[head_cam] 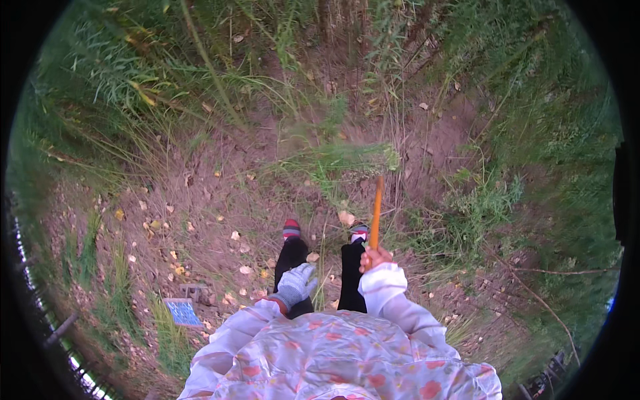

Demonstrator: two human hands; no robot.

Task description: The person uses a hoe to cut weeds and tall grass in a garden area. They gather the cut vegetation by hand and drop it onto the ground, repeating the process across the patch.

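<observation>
My right hand, bare, is closed around the lower end of an orange-brown handle that points away from me. The far end of the handle meets green stems and seed heads, and whatever tool head it may carry cannot be made out there. My left hand, in a grey knitted glove, rests over my left thigh with its fingers extended, and nothing shows in it. Below the hands are black trousers and striped shoes on the ground.
Tall green plants stand ahead and on both sides. Dry leaves lie scattered on brown soil. A small folding stool with a blue patterned seat is at the lower left. A thin bare branch crosses the lower right.
</observation>
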